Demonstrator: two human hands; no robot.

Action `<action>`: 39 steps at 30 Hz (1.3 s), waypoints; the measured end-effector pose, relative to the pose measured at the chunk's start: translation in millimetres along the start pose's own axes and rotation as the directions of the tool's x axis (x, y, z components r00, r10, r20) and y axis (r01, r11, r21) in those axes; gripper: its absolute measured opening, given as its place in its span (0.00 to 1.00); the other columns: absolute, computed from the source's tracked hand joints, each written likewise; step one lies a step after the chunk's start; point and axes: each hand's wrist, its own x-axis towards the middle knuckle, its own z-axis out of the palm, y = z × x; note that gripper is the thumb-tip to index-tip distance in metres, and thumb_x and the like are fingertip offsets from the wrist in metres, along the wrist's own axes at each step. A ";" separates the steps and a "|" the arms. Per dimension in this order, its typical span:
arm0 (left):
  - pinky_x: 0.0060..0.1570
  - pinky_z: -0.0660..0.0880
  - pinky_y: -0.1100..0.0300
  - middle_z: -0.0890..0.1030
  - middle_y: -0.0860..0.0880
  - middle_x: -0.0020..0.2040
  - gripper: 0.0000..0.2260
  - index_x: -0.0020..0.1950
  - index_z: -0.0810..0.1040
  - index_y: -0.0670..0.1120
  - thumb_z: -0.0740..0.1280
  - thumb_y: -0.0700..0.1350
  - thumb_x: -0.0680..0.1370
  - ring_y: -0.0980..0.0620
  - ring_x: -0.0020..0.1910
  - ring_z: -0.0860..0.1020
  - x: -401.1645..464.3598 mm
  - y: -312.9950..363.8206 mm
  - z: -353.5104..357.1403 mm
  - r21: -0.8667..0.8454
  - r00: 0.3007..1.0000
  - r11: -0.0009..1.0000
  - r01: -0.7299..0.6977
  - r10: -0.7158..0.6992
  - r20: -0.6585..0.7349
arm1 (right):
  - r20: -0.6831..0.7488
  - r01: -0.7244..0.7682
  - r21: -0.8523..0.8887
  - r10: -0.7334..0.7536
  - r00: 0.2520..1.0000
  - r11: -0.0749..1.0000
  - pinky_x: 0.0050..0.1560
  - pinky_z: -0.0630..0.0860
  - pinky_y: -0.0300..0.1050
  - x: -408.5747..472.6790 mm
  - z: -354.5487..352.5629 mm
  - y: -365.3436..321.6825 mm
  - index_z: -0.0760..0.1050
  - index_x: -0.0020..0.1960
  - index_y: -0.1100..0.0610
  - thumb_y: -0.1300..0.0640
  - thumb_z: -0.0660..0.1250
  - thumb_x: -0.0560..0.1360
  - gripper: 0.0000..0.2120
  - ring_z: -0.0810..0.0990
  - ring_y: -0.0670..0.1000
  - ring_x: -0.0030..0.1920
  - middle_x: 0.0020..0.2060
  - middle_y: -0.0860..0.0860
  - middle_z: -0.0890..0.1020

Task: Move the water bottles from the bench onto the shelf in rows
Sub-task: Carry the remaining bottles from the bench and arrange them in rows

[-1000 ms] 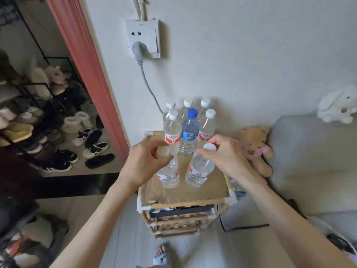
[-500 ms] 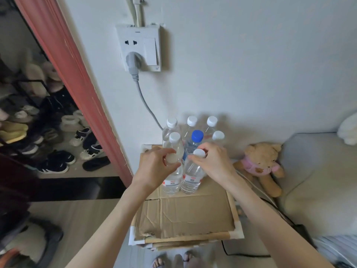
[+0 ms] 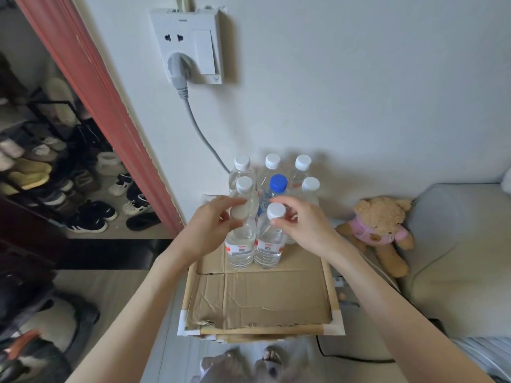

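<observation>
Two clear water bottles stand side by side on the shelf's cardboard top [image 3: 260,297]. My left hand [image 3: 210,226] grips the cap of the left bottle [image 3: 240,247]. My right hand [image 3: 304,226] holds the neck of the right bottle [image 3: 268,248] just under its white cap. Behind them stand two rows of bottles against the wall: three white-capped ones [image 3: 272,161] at the back, then a white-capped one [image 3: 244,185], a blue-capped one [image 3: 278,183] and another white-capped one [image 3: 310,185].
A grey plug and cable [image 3: 193,117] hang from the wall socket above the shelf. A teddy bear [image 3: 381,228] leans on a grey sofa [image 3: 456,244] at the right. A red door frame [image 3: 110,120] and a shoe rack [image 3: 55,175] lie to the left. My feet [image 3: 249,363] are below.
Both hands have slid the two front bottles back toward the wall until they stand right behind the earlier rows. My head has moved closer and higher over the shelf.
</observation>
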 end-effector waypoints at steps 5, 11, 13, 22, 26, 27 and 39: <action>0.44 0.74 0.64 0.77 0.47 0.49 0.14 0.55 0.76 0.47 0.70 0.40 0.70 0.51 0.41 0.76 -3.3 0.1 3.1 -0.012 0.993 0.999 0.049 -0.050 -0.107 | -0.062 0.006 -0.019 -0.007 0.998 1.000 0.38 0.68 0.30 1.0 1.5 6.1 0.75 0.48 0.54 0.54 0.74 0.66 0.13 0.73 0.40 0.35 0.38 0.46 0.78; 0.36 0.68 0.75 0.76 0.51 0.48 0.16 0.52 0.74 0.48 0.74 0.46 0.67 0.55 0.35 0.73 -5.9 -0.5 12.2 -0.034 0.985 0.999 0.040 -0.045 -0.168 | -0.105 0.037 -0.062 -0.044 0.993 0.997 0.38 0.67 0.40 -2.4 3.6 9.3 0.70 0.49 0.55 0.49 0.74 0.66 0.19 0.71 0.47 0.36 0.41 0.46 0.75; 0.38 0.68 0.75 0.75 0.54 0.54 0.19 0.59 0.72 0.49 0.71 0.44 0.70 0.54 0.35 0.72 -5.5 0.5 9.7 -0.040 0.995 0.999 -0.021 0.017 -0.102 | -0.024 0.085 0.003 -0.085 0.996 0.996 0.40 0.67 0.35 -3.8 -0.5 10.4 0.72 0.56 0.51 0.52 0.71 0.69 0.17 0.70 0.43 0.34 0.44 0.41 0.74; 0.43 0.71 0.65 0.77 0.50 0.48 0.13 0.55 0.77 0.50 0.70 0.41 0.71 0.59 0.34 0.72 -1.5 -2.3 4.5 -0.047 0.999 0.999 0.006 -0.008 -0.035 | -0.036 0.076 0.004 -0.076 0.996 0.997 0.46 0.72 0.42 1.7 -4.0 12.0 0.76 0.51 0.52 0.57 0.73 0.68 0.13 0.76 0.44 0.38 0.42 0.44 0.78; 0.41 0.72 0.63 0.76 0.52 0.47 0.13 0.51 0.76 0.50 0.72 0.43 0.69 0.56 0.37 0.73 -4.1 0.2 6.9 -0.061 0.997 0.998 0.019 -0.023 -0.074 | -0.055 0.049 -0.007 -0.050 0.997 0.999 0.44 0.72 0.41 0.7 -4.1 15.4 0.74 0.47 0.50 0.54 0.75 0.66 0.14 0.74 0.41 0.37 0.38 0.41 0.77; 0.41 0.72 0.65 0.76 0.53 0.47 0.13 0.51 0.76 0.51 0.72 0.44 0.69 0.56 0.37 0.73 -4.8 0.6 7.4 -0.066 0.996 0.998 0.024 -0.029 -0.083 | -0.063 0.048 -0.011 -0.048 0.997 0.999 0.44 0.72 0.42 0.4 -4.1 15.8 0.73 0.46 0.50 0.53 0.75 0.66 0.14 0.74 0.41 0.36 0.38 0.41 0.76; 0.41 0.74 0.62 0.75 0.55 0.44 0.12 0.51 0.75 0.50 0.72 0.44 0.69 0.54 0.38 0.74 -2.8 3.5 10.3 -0.077 0.994 0.996 0.042 -0.050 -0.100 | -0.149 -0.009 -0.106 -0.007 0.989 0.994 0.39 0.71 0.47 -6.3 3.8 11.7 0.66 0.43 0.54 0.44 0.74 0.63 0.21 0.74 0.49 0.37 0.37 0.48 0.75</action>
